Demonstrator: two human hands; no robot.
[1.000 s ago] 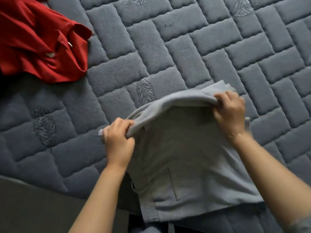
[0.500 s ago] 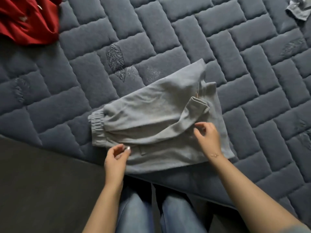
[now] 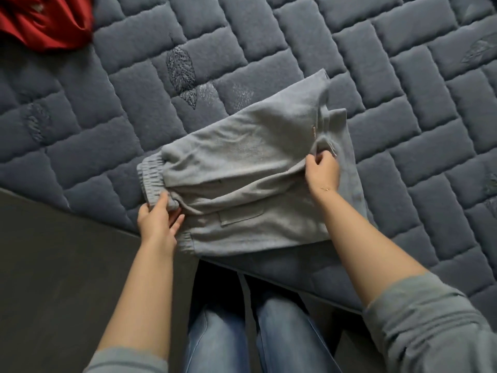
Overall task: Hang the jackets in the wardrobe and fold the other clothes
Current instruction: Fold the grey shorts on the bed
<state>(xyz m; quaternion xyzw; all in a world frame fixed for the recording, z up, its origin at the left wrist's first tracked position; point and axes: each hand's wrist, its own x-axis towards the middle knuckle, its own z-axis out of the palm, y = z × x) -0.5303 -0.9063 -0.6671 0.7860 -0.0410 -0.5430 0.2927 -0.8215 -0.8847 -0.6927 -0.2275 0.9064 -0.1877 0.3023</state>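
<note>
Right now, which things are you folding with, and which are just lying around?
In the job:
- grey sweatpants, partly folded on the bed
- left hand, gripping the elastic waistband
- right hand, pinching a folded edge

Just lying about:
- red garment, bunched at the top left corner
- quilted blue-grey bed cover

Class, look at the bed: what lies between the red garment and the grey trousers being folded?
In the head view, only bare quilted mattress cover with stitched leaf motifs lies between the red garment and the grey trousers; no other clothing sits there.
</note>
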